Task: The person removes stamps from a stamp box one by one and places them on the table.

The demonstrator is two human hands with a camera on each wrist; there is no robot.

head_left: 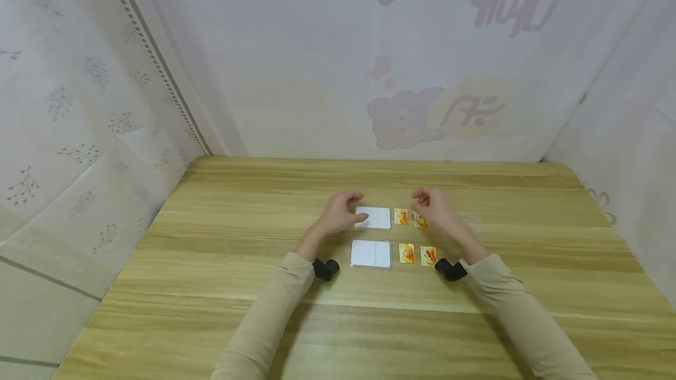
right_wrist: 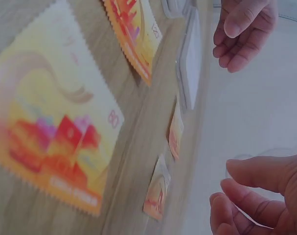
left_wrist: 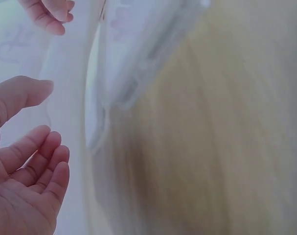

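Observation:
Two flat, clear-edged cases with white faces lie on the table, a far case [head_left: 377, 217] and a near case [head_left: 371, 253]. My left hand [head_left: 338, 214] hovers at the far case's left end, thumb over its edge, fingers loosely bent and holding nothing. To the right of the cases lie stamps with toothed edges: two far ones [head_left: 401, 216] and two near ones [head_left: 406, 253]. Over the far right stamp [head_left: 421, 221], partly covering it, is my right hand [head_left: 437, 210]. Its fingers are relaxed, with nothing seen between thumb and fingertips. A near stamp [right_wrist: 55, 117] fills the right wrist view's left side.
The wooden table [head_left: 237, 239] runs back to a pale curtain [head_left: 296, 75] with a printed bear. A patterned curtain [head_left: 79, 104] hangs on the left. Black wrist mounts [head_left: 325, 270] sit at both cuffs, close to the near case and stamps.

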